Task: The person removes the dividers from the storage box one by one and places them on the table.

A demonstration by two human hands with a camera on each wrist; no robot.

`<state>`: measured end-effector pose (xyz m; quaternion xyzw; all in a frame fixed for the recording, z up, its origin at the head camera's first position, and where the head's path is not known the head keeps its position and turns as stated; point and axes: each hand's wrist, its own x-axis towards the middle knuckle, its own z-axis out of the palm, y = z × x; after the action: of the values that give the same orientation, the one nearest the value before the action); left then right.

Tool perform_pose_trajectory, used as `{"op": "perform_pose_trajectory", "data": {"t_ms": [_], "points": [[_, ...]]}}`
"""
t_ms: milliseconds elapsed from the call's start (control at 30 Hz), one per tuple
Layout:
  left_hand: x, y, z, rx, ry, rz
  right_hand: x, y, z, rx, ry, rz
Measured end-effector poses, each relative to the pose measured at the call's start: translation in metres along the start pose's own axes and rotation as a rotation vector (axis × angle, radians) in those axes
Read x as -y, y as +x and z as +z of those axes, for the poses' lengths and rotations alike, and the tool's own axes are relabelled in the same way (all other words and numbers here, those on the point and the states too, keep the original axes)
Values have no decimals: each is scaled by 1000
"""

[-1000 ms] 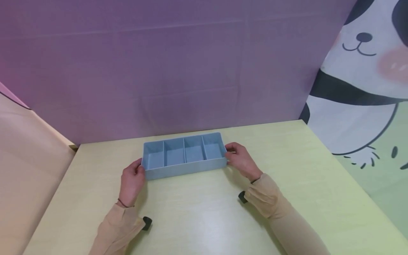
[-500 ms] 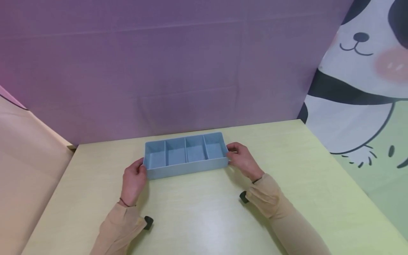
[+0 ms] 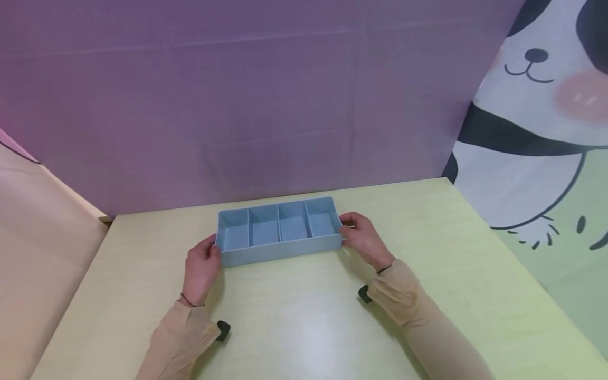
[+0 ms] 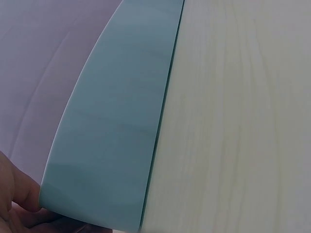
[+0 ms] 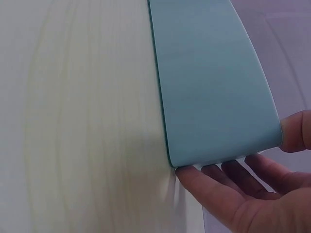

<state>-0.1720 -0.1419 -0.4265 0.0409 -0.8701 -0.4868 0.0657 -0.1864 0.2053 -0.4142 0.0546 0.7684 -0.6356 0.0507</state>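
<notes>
A light blue divided tray (image 3: 281,250) with several compartments in a row lies near the far edge of the table, its compartments bare. At its left end my left hand (image 3: 203,266) grips the corner, thumb toward the front. My right hand (image 3: 364,240) holds the opposite end, thumb at the rim and fingers along the end wall. In the left wrist view, the tray's long front wall (image 4: 107,121) fills the middle, and part of the left hand (image 4: 19,199) shows at its near corner. The right wrist view shows fingertips (image 5: 187,174) touching the end wall low down.
The pale wooden table (image 3: 285,327) stretches toward me and to both sides. A purple cloth backdrop (image 3: 285,105) rises just behind the tray. To the right hangs a cloth printed with a panda (image 3: 518,184); a pale cloth (image 3: 43,253) hangs at the left.
The tray and both hands have shifted slightly to the right along the table. Each hand keeps its grip on its end.
</notes>
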Motion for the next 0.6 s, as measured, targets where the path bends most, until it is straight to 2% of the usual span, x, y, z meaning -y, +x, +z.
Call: {"op": "perform_pose_trajectory", "data": {"t_ms": [233,600], "points": [[-3,-1,2,-32,15,38,-2,-1,-2,-1,-15,-21],[-3,-1,4,-19,7,30,-1,-2,-5,-1,-14,-21]]}}
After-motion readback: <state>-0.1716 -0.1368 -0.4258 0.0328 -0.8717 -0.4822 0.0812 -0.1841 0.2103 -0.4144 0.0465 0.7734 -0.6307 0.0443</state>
